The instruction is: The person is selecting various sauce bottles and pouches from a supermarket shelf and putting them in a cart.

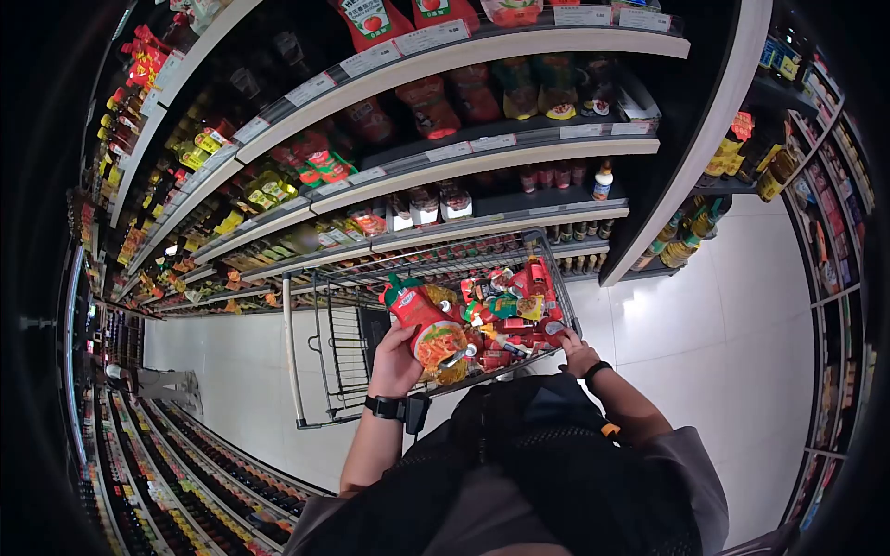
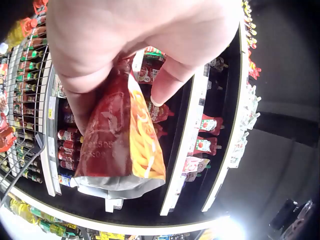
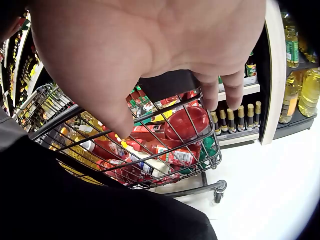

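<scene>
My left hand grips a red sauce pouch with a green cap and a noodle picture on its front. The pouch is tilted over the shopping cart. In the left wrist view, thumb and fingers are on either side of the pouch, its silvery bottom facing the camera. My right hand holds the cart's near right corner, with the thumb and fingertips bent down over the dark rim. Beneath it, a red bottle lies with its round base outward among several bottles and packets.
Shelves of sauce pouches and bottles run along the cart's far side. A pale shelf post stands to the right, with oil bottles beyond it. Another row of bottle shelves fills the lower left. A person stands further down the aisle.
</scene>
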The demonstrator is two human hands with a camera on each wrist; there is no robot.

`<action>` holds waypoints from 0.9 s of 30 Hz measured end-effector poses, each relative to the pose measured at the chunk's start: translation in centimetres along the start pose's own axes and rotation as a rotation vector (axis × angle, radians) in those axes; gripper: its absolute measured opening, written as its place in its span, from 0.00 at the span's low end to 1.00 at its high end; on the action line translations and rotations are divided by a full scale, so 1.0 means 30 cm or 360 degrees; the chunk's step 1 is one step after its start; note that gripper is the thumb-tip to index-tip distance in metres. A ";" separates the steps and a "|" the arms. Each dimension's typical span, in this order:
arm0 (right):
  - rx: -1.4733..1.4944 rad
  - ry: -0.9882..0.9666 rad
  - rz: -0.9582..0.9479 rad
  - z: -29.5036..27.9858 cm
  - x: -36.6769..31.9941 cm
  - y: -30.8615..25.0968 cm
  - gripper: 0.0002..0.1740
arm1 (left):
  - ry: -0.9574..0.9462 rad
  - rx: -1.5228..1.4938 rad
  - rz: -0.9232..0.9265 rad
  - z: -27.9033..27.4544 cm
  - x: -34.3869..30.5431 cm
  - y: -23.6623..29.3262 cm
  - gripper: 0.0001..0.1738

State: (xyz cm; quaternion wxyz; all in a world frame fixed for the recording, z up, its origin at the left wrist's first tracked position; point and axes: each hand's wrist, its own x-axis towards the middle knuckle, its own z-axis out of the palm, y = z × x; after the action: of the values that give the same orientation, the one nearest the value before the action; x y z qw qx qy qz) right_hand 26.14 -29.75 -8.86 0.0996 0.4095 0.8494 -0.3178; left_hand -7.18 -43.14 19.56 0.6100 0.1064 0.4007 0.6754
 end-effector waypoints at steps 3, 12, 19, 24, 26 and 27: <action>0.0127 -0.0055 0.0040 -0.013 -0.015 -0.020 0.49 | 0.0046 -0.0007 0.0021 -0.011 -0.009 -0.032 0.26; 0.0279 0.0071 -0.0286 0.109 0.035 0.061 0.47 | 0.0182 -0.0119 0.0018 -0.132 -0.114 -0.147 0.26; 0.0268 0.0016 -0.0133 0.078 0.025 0.003 0.47 | 0.0032 0.0068 0.0187 -0.129 -0.131 -0.081 0.27; 0.0269 0.0133 -0.0174 0.118 0.044 -0.007 0.42 | -0.0028 0.0212 0.0297 -0.124 -0.148 -0.018 0.26; 0.0296 0.0136 -0.0147 0.117 0.042 -0.010 0.41 | 0.0039 0.0271 0.0302 -0.163 -0.163 -0.041 0.26; 0.0278 0.0138 -0.0139 0.107 0.042 -0.001 0.41 | 0.0082 0.0231 0.0247 -0.189 -0.172 -0.061 0.26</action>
State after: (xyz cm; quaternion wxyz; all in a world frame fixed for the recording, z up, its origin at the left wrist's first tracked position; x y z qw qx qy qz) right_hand 24.99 -30.97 -11.89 0.0127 0.3925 0.8391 -0.3765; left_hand -8.20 -50.28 16.39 0.5361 0.1636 0.4546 0.6923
